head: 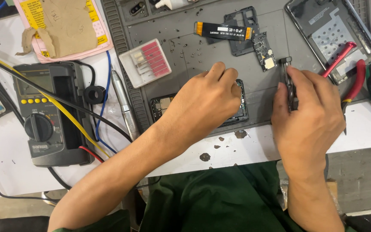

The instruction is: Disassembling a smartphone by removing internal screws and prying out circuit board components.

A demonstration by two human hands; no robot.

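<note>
An opened phone body (pixel 162 107) lies on the grey work mat (pixel 185 51), mostly covered by my left hand (pixel 202 105), whose fingers are curled down onto its right end. My right hand (pixel 308 114) grips black tweezers (pixel 285 71) upright, their top sticking out above the fingers, just right of the phone. A black and orange flex cable (pixel 224 31), a black plastic frame (pixel 243 45) and a small circuit board (pixel 265 53) lie on the mat beyond my hands.
A grey multimeter (pixel 50 114) with yellow, black, red and blue leads sits at left. A clear box of pink-backed bits (pixel 146 61), a silver pen tool (pixel 124 103), a metal phone frame (pixel 331 36), red-handled cutters (pixel 355 83) and a pink sheet with brown paper (pixel 63 25) surround the mat.
</note>
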